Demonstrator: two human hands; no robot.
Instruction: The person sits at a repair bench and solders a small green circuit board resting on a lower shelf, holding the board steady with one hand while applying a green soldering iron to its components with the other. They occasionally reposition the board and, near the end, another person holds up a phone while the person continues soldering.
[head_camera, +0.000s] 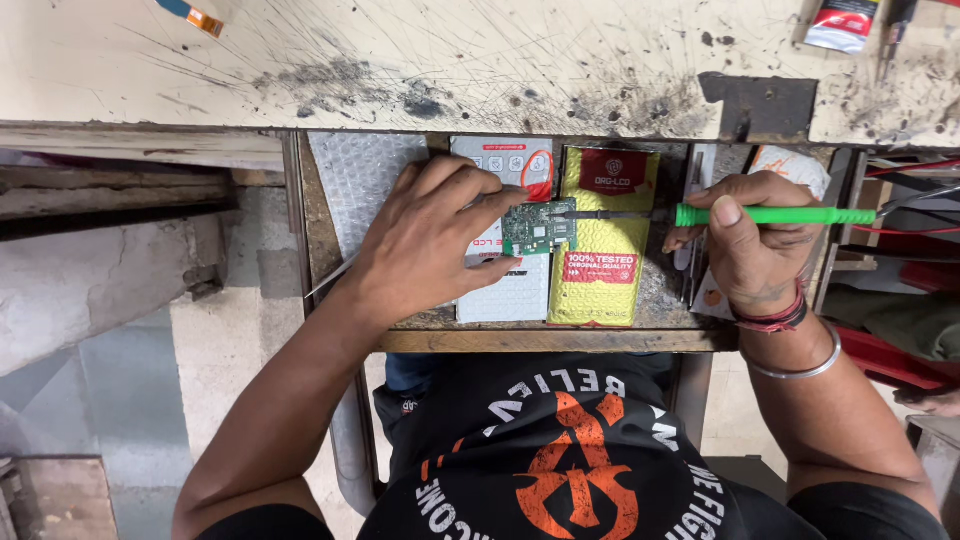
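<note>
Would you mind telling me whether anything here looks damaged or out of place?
The workbench top is heavily scratched, with dark scorched-looking patches and a broken notch at its front edge. Otherwise nothing stands out: the left hand holds a small green circuit board, the right hand a green-handled screwdriver.

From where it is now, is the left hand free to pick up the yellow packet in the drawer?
Probably not: the left hand is pinching the green circuit board, which the right hand's green screwdriver touches over the yellow packet.

red tube (843, 22) cut off at top, circuit board (540, 226) parts too small
</note>
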